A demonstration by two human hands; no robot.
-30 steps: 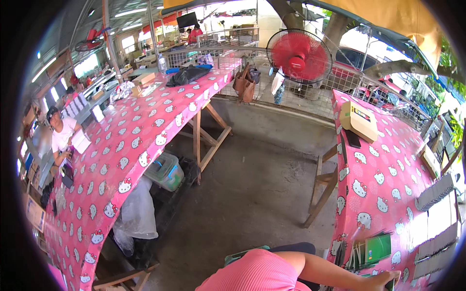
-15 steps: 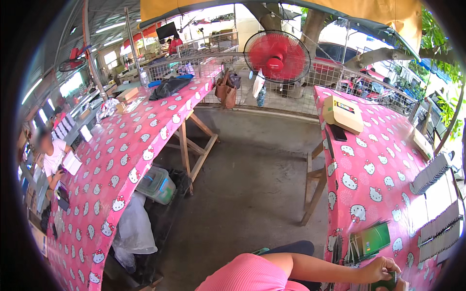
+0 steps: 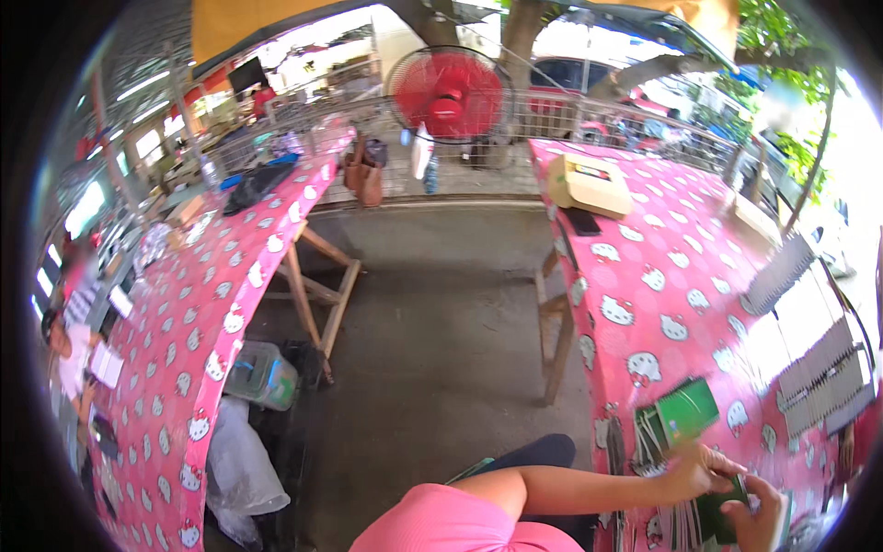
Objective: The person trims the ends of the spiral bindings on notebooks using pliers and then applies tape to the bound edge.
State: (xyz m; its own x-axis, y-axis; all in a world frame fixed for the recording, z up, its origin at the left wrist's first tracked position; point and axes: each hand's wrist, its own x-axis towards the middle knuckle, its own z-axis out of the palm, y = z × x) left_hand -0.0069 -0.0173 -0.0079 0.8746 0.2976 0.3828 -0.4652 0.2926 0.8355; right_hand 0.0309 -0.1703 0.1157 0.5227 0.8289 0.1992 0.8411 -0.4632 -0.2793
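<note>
Pink short sleeve (image 3: 441,520) — dark trousers (image 3: 543,453), bare forearms

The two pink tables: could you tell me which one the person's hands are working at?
The right-hand pink table, bearing the cardboard box; both hands handle green cards at its near end.

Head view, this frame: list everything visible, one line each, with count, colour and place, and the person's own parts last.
Tables: two, pink cartoon-cat cloth, left and right of a concrete aisle.
Fan: one, red, at the far end by the wire fence.
Cardboard box: one, tan, far end of the right table.
Phone: one, black, flat beside the box.
Brown bag: one, hanging at the left table's far corner.
Dark bag: one, black, on the left table.
Plastic tub: one, clear with a green lid, under the left table.
Plastic sack: one, whitish, on the floor near the tub.
Green card stack: one, upright near the hands.
Left hand: on dark green cards.
Right hand: holds the same cards; the grip is unclear.
</note>
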